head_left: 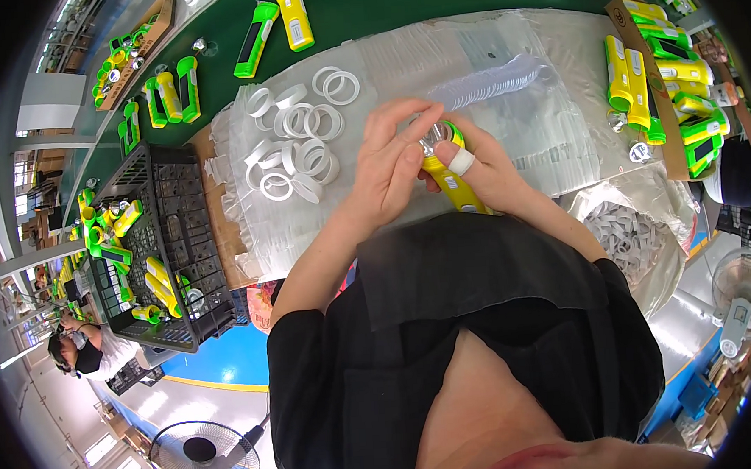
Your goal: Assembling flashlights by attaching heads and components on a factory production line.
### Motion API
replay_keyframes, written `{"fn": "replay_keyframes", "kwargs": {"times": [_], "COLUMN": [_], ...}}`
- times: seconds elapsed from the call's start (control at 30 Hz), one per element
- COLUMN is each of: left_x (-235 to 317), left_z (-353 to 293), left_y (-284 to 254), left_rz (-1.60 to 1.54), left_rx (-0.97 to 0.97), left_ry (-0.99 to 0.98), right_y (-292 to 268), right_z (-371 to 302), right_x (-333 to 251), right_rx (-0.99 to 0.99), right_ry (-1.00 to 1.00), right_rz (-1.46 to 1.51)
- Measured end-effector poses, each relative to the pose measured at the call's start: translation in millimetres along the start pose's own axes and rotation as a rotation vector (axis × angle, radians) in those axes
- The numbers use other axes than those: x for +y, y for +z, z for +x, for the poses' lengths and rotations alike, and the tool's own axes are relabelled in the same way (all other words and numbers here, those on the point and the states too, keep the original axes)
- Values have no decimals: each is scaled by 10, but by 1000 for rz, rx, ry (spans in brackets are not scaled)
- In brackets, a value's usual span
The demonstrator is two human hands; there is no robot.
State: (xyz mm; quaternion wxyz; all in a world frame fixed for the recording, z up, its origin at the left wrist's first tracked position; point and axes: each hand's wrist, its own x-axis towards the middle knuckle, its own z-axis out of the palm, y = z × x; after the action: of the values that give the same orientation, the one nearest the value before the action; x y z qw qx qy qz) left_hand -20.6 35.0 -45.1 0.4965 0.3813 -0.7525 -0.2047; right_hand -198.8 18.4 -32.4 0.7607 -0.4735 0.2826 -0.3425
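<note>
A yellow and green flashlight (458,188) is held in front of my chest, its head pointing away from me. My right hand (493,167) is wrapped round its body near the head; a white strip of tape circles the thumb. At the flashlight's open head sits a shiny silver reflector (430,138), pinched by the fingers of my left hand (391,159). My fingers partly hide how deep the reflector sits. Loose white rings (312,157) lie left of my hands. Just beyond them, a row of thin clear discs (495,84) lies on the plastic-covered worktop (375,73).
At left stands a black crate (197,235) with several flashlights inside. A cardboard box of flashlights (677,74) is at right, above a bag of small white parts (626,234). More flashlights (294,18) stand on the green table. Behind are a floor fan (205,460) and another person (93,347).
</note>
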Motion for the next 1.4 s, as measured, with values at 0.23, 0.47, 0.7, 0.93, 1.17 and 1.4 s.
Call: {"fn": "replay_keyframes", "kwargs": {"times": [0.23,0.47,0.7,0.93,1.17,1.4], "left_x": [-40,-305,-645,-92,35,-2], "left_z": [-59,399,315,402,416,419], "left_y": [19,-472,-769,-679,-657,-630], "left_rz": [-154,554,802,-332,230,343], "left_rx": [79,115,-298,142,21,-59], "left_ry": [-41,-52,-208,-149,-15,104], "right_y": [5,20,56,67,118,52], "right_z": [152,544,763,744,742,735], "right_x": [134,-44,143,150,177,195], "right_rx": [-136,-114,-66,-72,-53,-122], "right_ry": [-56,-390,-382,-368,-444,-523], "right_rz": [-55,50,-51,-67,-144,-240]}}
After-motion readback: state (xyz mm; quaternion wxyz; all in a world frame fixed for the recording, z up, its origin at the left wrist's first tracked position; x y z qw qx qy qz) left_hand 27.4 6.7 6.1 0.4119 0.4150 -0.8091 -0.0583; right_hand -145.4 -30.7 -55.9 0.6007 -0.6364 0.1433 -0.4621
